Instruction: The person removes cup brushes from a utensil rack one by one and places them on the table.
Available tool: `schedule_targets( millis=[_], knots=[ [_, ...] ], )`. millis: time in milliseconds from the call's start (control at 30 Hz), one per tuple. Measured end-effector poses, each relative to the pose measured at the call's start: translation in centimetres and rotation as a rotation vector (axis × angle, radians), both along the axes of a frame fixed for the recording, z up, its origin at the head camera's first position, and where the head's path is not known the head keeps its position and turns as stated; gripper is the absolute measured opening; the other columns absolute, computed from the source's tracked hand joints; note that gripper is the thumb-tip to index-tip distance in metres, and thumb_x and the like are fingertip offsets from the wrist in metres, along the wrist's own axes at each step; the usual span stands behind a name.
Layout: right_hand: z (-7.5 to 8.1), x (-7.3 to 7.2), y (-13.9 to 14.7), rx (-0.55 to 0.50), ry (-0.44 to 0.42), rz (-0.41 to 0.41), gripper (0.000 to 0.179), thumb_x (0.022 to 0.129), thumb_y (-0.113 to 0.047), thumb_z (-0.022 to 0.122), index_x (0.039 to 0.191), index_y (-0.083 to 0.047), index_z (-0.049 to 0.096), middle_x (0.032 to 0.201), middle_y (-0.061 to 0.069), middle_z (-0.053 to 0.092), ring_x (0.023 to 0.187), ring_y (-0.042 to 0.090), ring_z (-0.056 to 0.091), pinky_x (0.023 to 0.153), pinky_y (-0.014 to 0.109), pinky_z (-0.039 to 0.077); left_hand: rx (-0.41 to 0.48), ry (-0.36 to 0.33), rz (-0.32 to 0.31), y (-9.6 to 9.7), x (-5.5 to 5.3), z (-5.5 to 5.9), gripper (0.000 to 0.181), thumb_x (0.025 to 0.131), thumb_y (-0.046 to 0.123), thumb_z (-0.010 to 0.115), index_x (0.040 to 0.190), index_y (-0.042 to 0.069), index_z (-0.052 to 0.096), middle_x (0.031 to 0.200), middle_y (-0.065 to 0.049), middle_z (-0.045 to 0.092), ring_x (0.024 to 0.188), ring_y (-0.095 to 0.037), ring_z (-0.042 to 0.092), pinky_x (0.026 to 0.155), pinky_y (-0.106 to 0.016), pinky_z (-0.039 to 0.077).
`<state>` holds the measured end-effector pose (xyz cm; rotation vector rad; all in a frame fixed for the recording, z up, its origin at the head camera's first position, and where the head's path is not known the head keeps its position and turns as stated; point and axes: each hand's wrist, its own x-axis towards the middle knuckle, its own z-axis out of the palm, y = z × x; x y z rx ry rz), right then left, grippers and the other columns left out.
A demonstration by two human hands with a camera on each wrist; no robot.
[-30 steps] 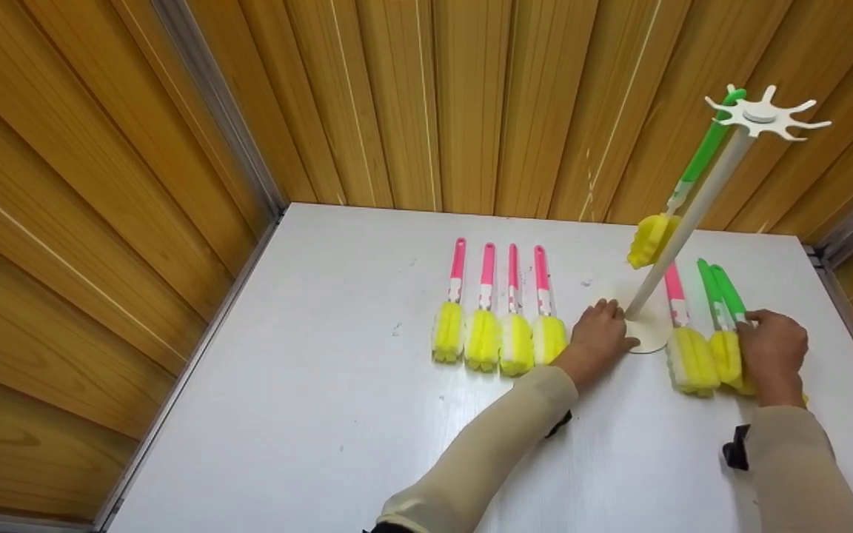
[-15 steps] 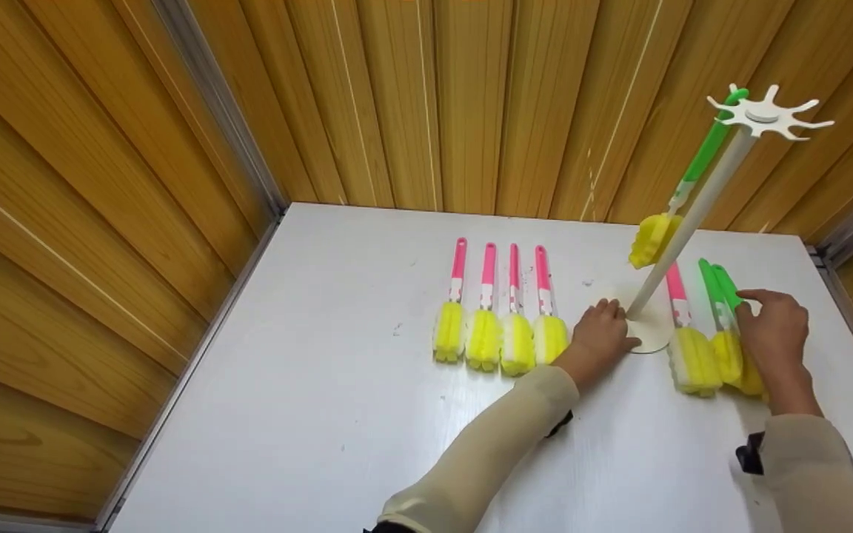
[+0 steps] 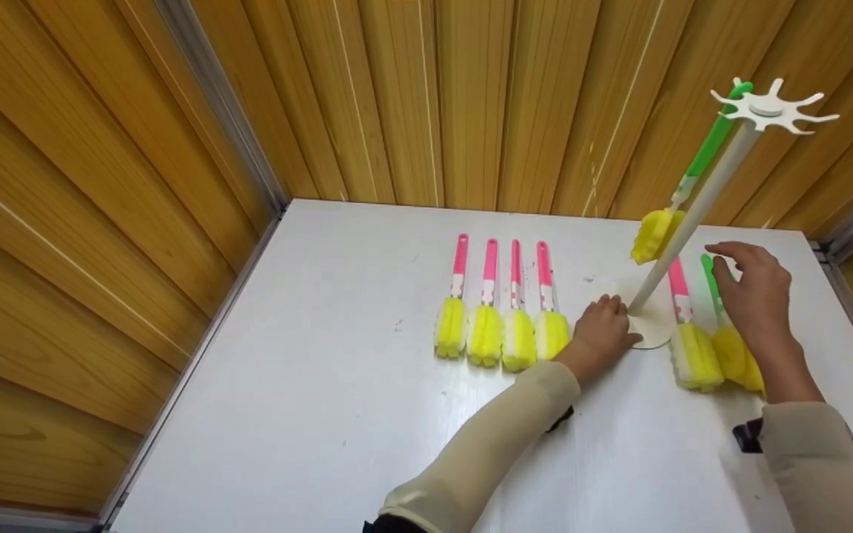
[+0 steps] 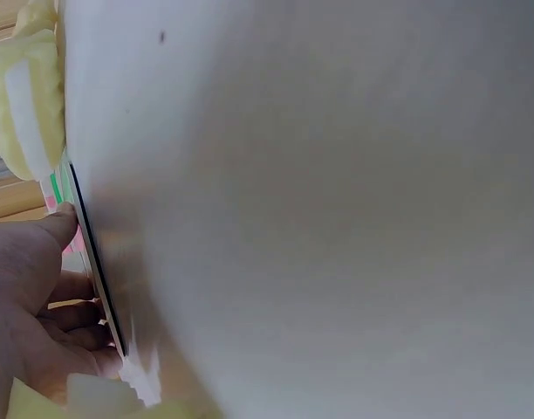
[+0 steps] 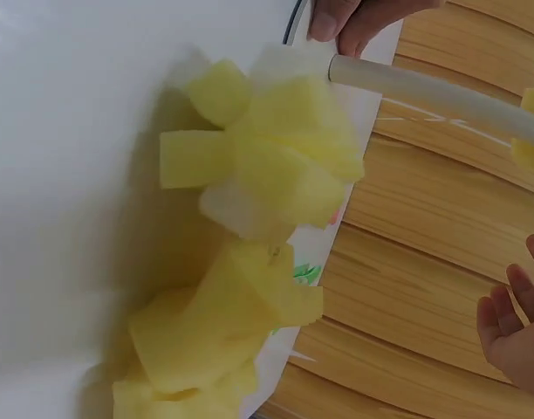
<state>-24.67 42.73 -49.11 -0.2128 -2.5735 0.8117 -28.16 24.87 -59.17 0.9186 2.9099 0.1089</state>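
Observation:
My left hand rests on the round white base of a stand, beside its pole. In the left wrist view, the thumb and fingertips touch the base's edge. A green-handled sponge brush hangs from the stand's hooked top. My right hand is over the green-handled brushes right of the base, thumb and forefinger apart. One green handle shows beside it; another is hidden behind it. In the right wrist view, nothing shows in the right hand's fingers.
Several pink-handled sponge brushes lie in a row left of the left hand. Another pink-handled brush lies between the base and the green brushes. Wood-patterned panels rise behind the white table.
My right hand has moved away from the sponge heads, up toward the ends of the green handles, and covers one of them. The left hand stays on the base.

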Motion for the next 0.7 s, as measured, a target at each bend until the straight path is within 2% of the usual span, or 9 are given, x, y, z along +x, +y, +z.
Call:
schedule_targets(
  millis=[67,167,233,300,400,533,600,700],
  knots=[
    [0.4,-0.2,-0.5,0.008,0.022,0.019,0.031,0.106,-0.018,0.052,0.129,-0.005,0.068,0.135,0.020,0.060,0.120,0.040,0.054,0.101,0.048,0.050,-0.001,-0.001,-0.002,-0.1,0.0,0.1,0.062,0.099,0.058,0.053,0.147,0.019,0.054,0.148,0.007,0.048,0.141,-0.010,0.041,0.119,-0.027,0.030],
    [0.9,-0.5,-0.8,0.010,0.056,0.044,0.029,0.105,-0.019,0.055,0.128,-0.007,0.069,0.133,0.017,0.062,0.122,0.037,0.056,0.100,0.020,0.047,-0.009,0.002,-0.008,-0.2,0.0,0.2,0.063,0.100,0.059,0.052,0.148,0.018,0.053,0.149,0.007,0.047,0.142,-0.010,0.040,0.119,-0.026,0.030],
    [1.2,-0.6,-0.9,0.009,0.081,0.059,0.029,0.105,-0.019,0.057,0.129,-0.008,0.069,0.131,0.016,0.063,0.121,0.036,0.058,0.093,0.007,0.041,-0.012,0.018,-0.011,-0.1,0.1,0.1,0.063,0.100,0.059,0.052,0.148,0.018,0.053,0.149,0.007,0.047,0.142,-0.011,0.040,0.119,-0.026,0.031],
    [1.5,-0.7,-1.1,0.006,0.113,0.075,0.028,0.104,-0.018,0.059,0.128,-0.008,0.069,0.129,0.015,0.065,0.117,0.035,0.059,0.087,0.000,0.037,-0.014,0.034,-0.009,0.0,0.1,0.0,0.063,0.100,0.059,0.052,0.147,0.017,0.054,0.149,0.007,0.048,0.142,-0.011,0.041,0.118,-0.026,0.032],
    [2.2,-0.7,-1.3,0.003,0.141,0.089,0.029,0.103,-0.018,0.061,0.129,-0.010,0.069,0.126,0.012,0.067,0.113,0.016,0.060,0.087,0.000,0.039,-0.016,0.068,-0.010,0.2,0.1,-0.1,0.062,0.100,0.059,0.053,0.145,0.016,0.056,0.145,0.007,0.051,0.138,-0.011,0.044,0.116,-0.025,0.034],
    [3.4,-1.0,-1.7,-0.023,0.164,0.094,0.029,0.103,-0.022,0.062,0.129,-0.009,0.069,0.124,0.011,0.068,0.104,-0.010,0.052,0.090,0.005,0.044,-0.032,0.086,-0.016,0.2,0.0,-0.2,0.061,0.100,0.059,0.052,0.143,0.016,0.057,0.142,0.007,0.052,0.135,-0.010,0.045,0.115,-0.025,0.036],
    [4.1,-1.2,-1.9,-0.051,0.168,0.097,0.031,0.104,-0.025,0.060,0.129,-0.008,0.069,0.124,0.014,0.068,0.104,-0.013,0.052,0.094,0.010,0.047,-0.043,0.086,-0.018,0.1,0.0,-0.1,0.061,0.100,0.060,0.051,0.143,0.017,0.057,0.143,0.007,0.051,0.136,-0.011,0.045,0.115,-0.025,0.036],
    [4.9,-1.4,-2.0,-0.090,0.151,0.099,0.036,0.105,-0.030,0.058,0.133,-0.010,0.067,0.127,0.014,0.067,0.108,-0.004,0.057,0.101,0.020,0.048,-0.047,0.097,-0.029,0.0,0.0,-0.1,0.061,0.100,0.060,0.051,0.143,0.016,0.058,0.143,0.006,0.051,0.136,-0.011,0.045,0.115,-0.025,0.036]
  ],
)
